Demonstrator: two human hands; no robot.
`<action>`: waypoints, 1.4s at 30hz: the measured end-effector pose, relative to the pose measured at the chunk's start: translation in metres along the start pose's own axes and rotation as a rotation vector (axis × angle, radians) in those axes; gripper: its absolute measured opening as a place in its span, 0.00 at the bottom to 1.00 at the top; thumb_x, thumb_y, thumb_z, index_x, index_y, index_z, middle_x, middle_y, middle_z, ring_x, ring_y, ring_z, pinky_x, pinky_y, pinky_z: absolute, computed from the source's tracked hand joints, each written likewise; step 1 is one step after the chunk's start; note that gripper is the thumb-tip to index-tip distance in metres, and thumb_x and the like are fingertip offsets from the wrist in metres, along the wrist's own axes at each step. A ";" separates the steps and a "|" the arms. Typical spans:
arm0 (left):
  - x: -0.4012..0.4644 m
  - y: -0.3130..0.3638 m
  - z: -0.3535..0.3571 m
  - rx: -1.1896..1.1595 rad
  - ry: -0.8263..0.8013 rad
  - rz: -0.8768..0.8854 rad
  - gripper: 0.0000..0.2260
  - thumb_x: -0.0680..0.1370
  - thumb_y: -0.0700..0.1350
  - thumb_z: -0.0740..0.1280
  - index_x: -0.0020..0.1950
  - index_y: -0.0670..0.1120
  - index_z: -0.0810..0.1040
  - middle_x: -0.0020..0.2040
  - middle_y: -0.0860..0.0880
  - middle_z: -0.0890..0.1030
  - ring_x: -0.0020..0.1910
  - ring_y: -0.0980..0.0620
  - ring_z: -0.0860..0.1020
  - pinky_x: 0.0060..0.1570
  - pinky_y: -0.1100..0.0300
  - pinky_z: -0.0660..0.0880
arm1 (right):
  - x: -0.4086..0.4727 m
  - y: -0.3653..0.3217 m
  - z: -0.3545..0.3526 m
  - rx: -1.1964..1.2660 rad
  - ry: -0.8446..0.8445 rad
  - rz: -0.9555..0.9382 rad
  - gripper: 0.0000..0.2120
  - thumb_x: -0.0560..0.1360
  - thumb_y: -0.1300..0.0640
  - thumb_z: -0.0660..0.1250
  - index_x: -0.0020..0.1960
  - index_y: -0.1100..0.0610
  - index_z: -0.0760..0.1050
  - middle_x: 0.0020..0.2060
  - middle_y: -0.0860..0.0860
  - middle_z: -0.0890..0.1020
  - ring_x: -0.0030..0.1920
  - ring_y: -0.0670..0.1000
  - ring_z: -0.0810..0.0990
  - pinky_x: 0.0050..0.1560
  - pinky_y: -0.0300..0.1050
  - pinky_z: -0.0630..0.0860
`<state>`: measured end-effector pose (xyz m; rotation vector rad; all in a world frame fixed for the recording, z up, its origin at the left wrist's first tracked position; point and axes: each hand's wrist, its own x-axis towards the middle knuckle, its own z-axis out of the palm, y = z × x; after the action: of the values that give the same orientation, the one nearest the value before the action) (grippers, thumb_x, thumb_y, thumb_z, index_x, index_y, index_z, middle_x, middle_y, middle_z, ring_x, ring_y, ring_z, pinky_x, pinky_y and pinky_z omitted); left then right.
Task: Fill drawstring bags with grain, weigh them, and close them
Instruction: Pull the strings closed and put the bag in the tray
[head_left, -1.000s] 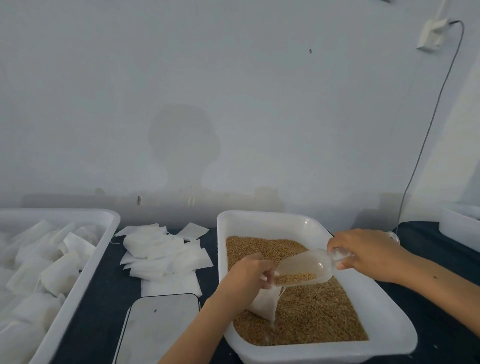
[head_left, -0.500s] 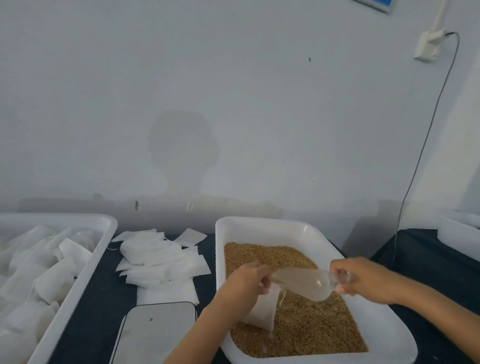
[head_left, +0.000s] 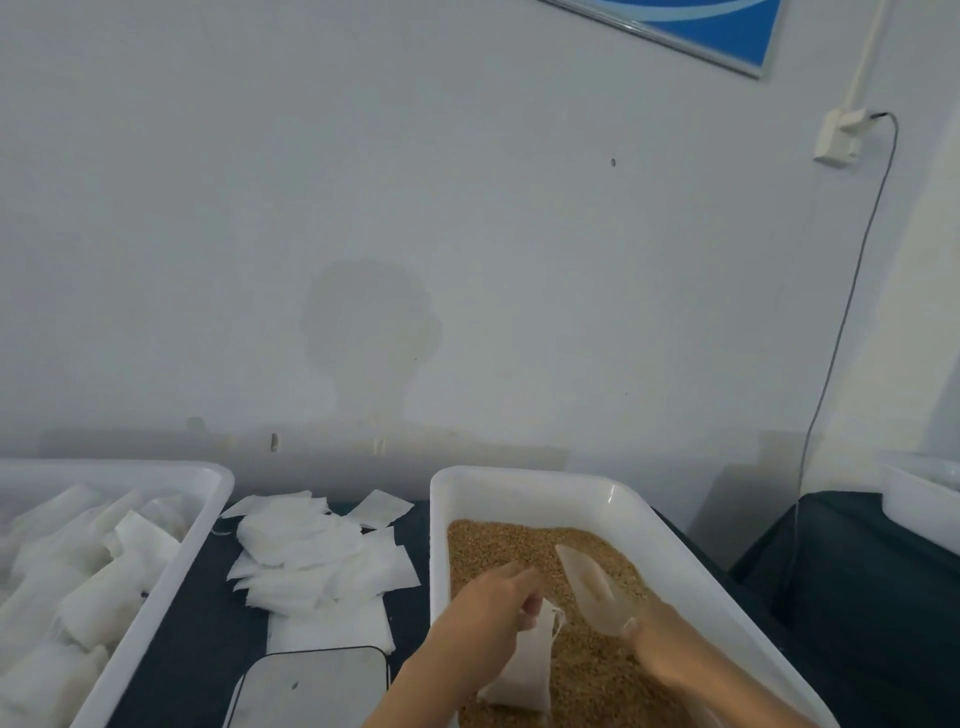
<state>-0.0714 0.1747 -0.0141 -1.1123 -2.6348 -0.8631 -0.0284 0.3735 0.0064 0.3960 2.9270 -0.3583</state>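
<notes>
A white tray (head_left: 519, 480) at the lower right holds brown grain (head_left: 524, 543). My left hand (head_left: 491, 605) grips the top of a small white drawstring bag (head_left: 524, 670) that hangs down over the grain, its string loose at the right. My right hand (head_left: 667, 644) holds the handle of a clear plastic scoop (head_left: 589, 584), whose mouth points away over the grain. The scoop looks nearly empty.
A pile of flat empty white bags (head_left: 317, 566) lies on the dark table. A scale with a grey plate (head_left: 311, 691) sits at the bottom edge. A white tray of filled bags (head_left: 208, 499) stands at the left. Another white tub (head_left: 919, 499) is at the far right.
The scoop has swung away from the bag's mouth and now points away over the grain. My right hand dropped lower. The camera tilted up.
</notes>
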 end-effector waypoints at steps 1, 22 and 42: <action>0.000 0.000 0.000 0.000 -0.008 -0.005 0.07 0.78 0.37 0.62 0.46 0.48 0.68 0.46 0.55 0.70 0.47 0.56 0.69 0.42 0.69 0.63 | 0.002 -0.001 0.008 -0.013 0.006 0.006 0.16 0.82 0.59 0.50 0.67 0.61 0.68 0.52 0.54 0.78 0.46 0.48 0.76 0.49 0.40 0.72; -0.003 0.001 0.000 -0.001 -0.053 -0.073 0.11 0.77 0.33 0.61 0.45 0.50 0.66 0.46 0.50 0.74 0.45 0.53 0.70 0.46 0.57 0.72 | -0.005 -0.037 0.011 0.520 -0.044 -0.299 0.13 0.71 0.68 0.70 0.54 0.59 0.77 0.49 0.53 0.81 0.44 0.45 0.79 0.41 0.35 0.78; -0.072 0.011 -0.078 -0.842 0.379 -0.139 0.12 0.75 0.40 0.69 0.59 0.43 0.75 0.51 0.50 0.82 0.51 0.49 0.80 0.50 0.58 0.78 | -0.069 -0.119 -0.031 0.902 0.353 -0.538 0.09 0.77 0.61 0.64 0.39 0.60 0.70 0.34 0.57 0.79 0.38 0.58 0.80 0.37 0.52 0.76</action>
<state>-0.0188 0.0934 0.0298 -0.7606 -2.0564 -2.0803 -0.0002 0.2537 0.0746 -0.2920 2.9597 -1.8573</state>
